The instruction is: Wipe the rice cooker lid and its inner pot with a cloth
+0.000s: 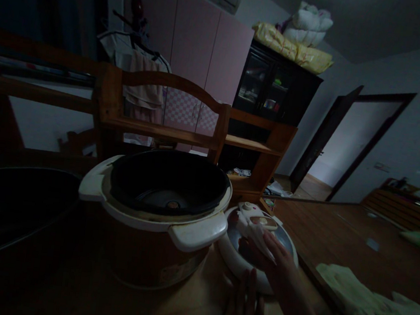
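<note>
Two bare hands worked at one round lid with a white plastic rim and a shiny metal top (282, 236). The right hand (280, 260) was curled over it, fingers closed round one crumpled, thin white cloth (259, 238) that rested against the lid's surface. The left hand (243, 310), nearer the body, had its fingers stretched out and slightly parted, the tips at the lid's near rim; it gripped nothing visible, and whether it pressed on the rim could not be told.

Just beyond the right hand's fingers, the lid carried one small round white knob (248, 206) on a smooth raised panel. Left of both hands stood one cylindrical cooker body (138, 250), its top ringed in pale plastic, with two broad, rounded white handles and one pale rectangular label. One deep, dark, round inner pot (169, 180) sat in it, with one small brownish disc at the centre of its floor. Farther left of the hands was one wide black vessel (14, 211) with a thin curved rim.

All these were on one wooden table (162, 306) with a smooth top. Beyond the hands rose one brown wooden shelf frame (163, 132) with an arched rail. Right of the hands lay soft, wrinkled pale-green fabric (363, 306).
</note>
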`<state>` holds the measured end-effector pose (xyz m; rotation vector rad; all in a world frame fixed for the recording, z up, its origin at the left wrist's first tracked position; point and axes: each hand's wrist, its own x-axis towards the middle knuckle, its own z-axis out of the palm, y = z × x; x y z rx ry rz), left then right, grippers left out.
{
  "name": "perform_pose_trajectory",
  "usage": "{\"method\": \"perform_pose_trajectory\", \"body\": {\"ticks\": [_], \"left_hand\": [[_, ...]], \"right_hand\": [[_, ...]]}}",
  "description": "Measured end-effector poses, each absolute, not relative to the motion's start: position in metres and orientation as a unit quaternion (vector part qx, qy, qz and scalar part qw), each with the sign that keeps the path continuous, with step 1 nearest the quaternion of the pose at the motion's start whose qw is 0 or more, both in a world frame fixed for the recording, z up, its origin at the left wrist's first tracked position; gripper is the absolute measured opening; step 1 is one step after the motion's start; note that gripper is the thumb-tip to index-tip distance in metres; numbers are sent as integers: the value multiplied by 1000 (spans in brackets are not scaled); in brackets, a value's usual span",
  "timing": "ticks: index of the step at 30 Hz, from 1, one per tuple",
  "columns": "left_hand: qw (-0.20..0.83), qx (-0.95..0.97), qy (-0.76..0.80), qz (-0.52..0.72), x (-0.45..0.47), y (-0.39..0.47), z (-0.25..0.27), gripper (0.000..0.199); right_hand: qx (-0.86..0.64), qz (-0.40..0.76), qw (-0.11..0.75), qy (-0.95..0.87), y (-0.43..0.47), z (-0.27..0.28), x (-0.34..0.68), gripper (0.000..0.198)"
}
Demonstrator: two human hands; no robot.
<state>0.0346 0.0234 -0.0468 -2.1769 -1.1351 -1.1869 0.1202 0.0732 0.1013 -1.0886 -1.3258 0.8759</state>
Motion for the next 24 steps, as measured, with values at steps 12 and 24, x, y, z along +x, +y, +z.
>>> {"method": "perform_pose_trajectory", "body": {"ticks": [12,24], "left_hand": [[207,-788,-398,-423,34,23,-46,39],[231,-795,-434,-355,29,19,-45,46]], "right_hand": [[-456,487,588,-457,63,113,109,50],[-502,445,550,-498,63,113,111,60]]}}
